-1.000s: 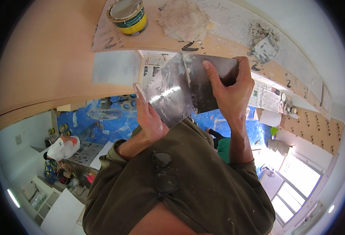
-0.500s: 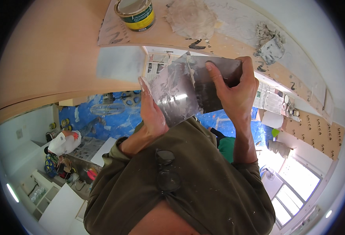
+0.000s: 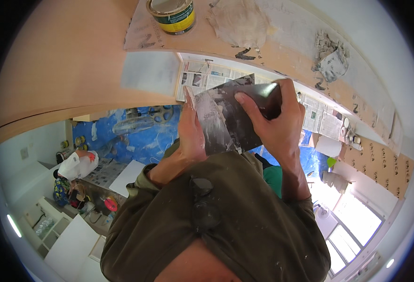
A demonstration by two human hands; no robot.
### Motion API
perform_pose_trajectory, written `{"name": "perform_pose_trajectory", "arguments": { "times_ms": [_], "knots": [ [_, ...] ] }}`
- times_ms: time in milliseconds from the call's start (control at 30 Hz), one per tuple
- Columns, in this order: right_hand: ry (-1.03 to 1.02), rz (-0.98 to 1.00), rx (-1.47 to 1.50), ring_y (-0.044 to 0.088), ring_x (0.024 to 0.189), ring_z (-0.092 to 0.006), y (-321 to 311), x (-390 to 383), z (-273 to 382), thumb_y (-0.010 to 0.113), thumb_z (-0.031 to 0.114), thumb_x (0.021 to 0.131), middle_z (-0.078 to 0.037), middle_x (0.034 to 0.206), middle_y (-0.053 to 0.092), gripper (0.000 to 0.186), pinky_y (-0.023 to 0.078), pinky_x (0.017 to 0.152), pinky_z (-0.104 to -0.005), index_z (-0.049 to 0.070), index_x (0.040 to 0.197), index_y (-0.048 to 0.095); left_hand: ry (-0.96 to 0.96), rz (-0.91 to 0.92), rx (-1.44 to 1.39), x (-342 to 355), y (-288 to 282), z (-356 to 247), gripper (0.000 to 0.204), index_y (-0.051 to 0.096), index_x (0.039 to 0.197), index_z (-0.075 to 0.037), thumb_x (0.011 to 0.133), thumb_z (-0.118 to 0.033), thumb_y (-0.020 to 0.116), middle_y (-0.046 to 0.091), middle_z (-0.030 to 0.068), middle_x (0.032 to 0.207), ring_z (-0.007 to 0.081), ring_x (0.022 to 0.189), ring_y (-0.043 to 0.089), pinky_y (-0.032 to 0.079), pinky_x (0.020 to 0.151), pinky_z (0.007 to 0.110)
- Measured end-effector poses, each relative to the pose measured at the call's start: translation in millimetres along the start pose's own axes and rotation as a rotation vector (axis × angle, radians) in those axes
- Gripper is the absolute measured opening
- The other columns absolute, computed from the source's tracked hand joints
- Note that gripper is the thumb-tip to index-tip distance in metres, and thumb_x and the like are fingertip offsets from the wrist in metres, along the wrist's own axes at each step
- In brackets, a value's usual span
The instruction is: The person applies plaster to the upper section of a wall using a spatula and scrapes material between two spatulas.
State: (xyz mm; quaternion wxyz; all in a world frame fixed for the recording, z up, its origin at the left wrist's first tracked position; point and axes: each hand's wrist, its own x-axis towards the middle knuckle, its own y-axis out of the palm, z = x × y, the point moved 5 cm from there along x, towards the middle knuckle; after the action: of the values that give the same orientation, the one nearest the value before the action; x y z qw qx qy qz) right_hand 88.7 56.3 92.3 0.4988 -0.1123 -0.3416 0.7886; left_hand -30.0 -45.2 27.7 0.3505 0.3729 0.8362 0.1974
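In front of my chest, two flat metal putty blades overlap. My left hand (image 3: 192,131) grips the left-hand putty blade (image 3: 210,124) by its outer edge, fingers stretched up and dusted white. Pale filler is smeared across that blade. My right hand (image 3: 280,124) is closed on the darker putty blade (image 3: 239,110), its thumb pressed on the face and its fingers round the far edge, so the sheet bows. The right blade's edge lies across the left one, along a streak of filler. Most of the left hand's fingers are hidden behind its blade.
Ahead, a wooden board ledge (image 3: 207,42) bears an open green-and-yellow tin (image 3: 176,21), a crumpled pale cloth (image 3: 240,23) and a filler-caked scraper (image 3: 333,63). Far below are a blue floor cover (image 3: 136,127) and, at left, another person (image 3: 77,167). A wooden panel (image 3: 61,56) rises at left.
The right putty blade has slid leftward over the left one, covering more of its smeared face. Both blades sit slightly lower, and my left hand has moved a little right.
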Motion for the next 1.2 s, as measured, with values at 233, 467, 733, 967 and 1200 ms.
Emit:
{"name": "perform_pose_trajectory", "arguments": {
  "times_ms": [233, 467, 733, 967, 1200],
  "knots": [
    [0.177, -0.116, 0.011, 0.061, 0.057, -0.0122, -26.1, 8.5, -17.3, 0.080, 0.023, 0.077, -0.008, 0.063, 0.064, 0.038, 0.047, 0.054, -0.0276, 0.000, 0.091, 0.053, 0.172, -0.201, -0.183, -2.5, -12.1, 9.3, 0.057, 0.035, 0.137, 0.001, 0.102, -0.043, 0.029, 0.048, 0.0166, 0.131, 0.0294, 0.118, 0.052, 0.044, 0.100, 0.043],
    [0.101, -0.193, 0.138, 0.067, 0.064, -0.0178, -17.7, 6.8, -14.3, 0.078, 0.021, 0.078, -0.013, 0.073, 0.068, 0.040, 0.051, 0.057, -0.0297, -0.001, 0.099, 0.053, 0.482, 0.456, -0.323, -6.3, 3.7, 14.7, 0.057, 0.019, 0.145, 0.001, 0.103, -0.038, 0.019, 0.034, 0.0179, 0.143, 0.0304, 0.129, 0.042, 0.035, 0.109, 0.044],
    [0.119, -0.184, 0.145, 0.066, 0.055, -0.0220, -13.4, 4.2, -17.3, 0.080, 0.023, 0.076, -0.014, 0.063, 0.064, 0.041, 0.050, 0.051, -0.0317, 0.000, 0.085, 0.048, 0.373, 0.287, -0.451, 1.1, 0.1, 21.3, 0.053, 0.022, 0.144, 0.001, 0.103, -0.032, 0.020, 0.034, 0.0190, 0.142, 0.0310, 0.127, 0.044, 0.038, 0.107, 0.044],
    [0.088, -0.200, 0.111, 0.039, 0.051, -0.0033, -14.7, 1.7, -19.1, 0.080, 0.021, 0.077, 0.001, 0.056, 0.051, 0.036, 0.030, 0.045, -0.0221, 0.000, 0.090, 0.053, 0.260, 0.254, -0.221, -6.0, 12.0, 16.1, 0.057, 0.020, 0.144, 0.005, 0.103, -0.035, 0.018, 0.034, 0.0203, 0.143, 0.0303, 0.128, 0.042, 0.035, 0.108, 0.042],
    [0.101, -0.272, 0.149, 0.052, 0.053, -0.0104, -27.9, 5.8, -26.9, 0.080, 0.023, 0.077, -0.006, 0.060, 0.058, 0.039, 0.040, 0.049, -0.0256, 0.000, 0.091, 0.053, 0.600, 0.311, -0.305, -1.2, 4.0, 20.9, 0.062, 0.019, 0.144, 0.008, 0.102, -0.037, 0.015, 0.034, 0.0215, 0.143, 0.0295, 0.130, 0.041, 0.032, 0.110, 0.040]
  ]
}}
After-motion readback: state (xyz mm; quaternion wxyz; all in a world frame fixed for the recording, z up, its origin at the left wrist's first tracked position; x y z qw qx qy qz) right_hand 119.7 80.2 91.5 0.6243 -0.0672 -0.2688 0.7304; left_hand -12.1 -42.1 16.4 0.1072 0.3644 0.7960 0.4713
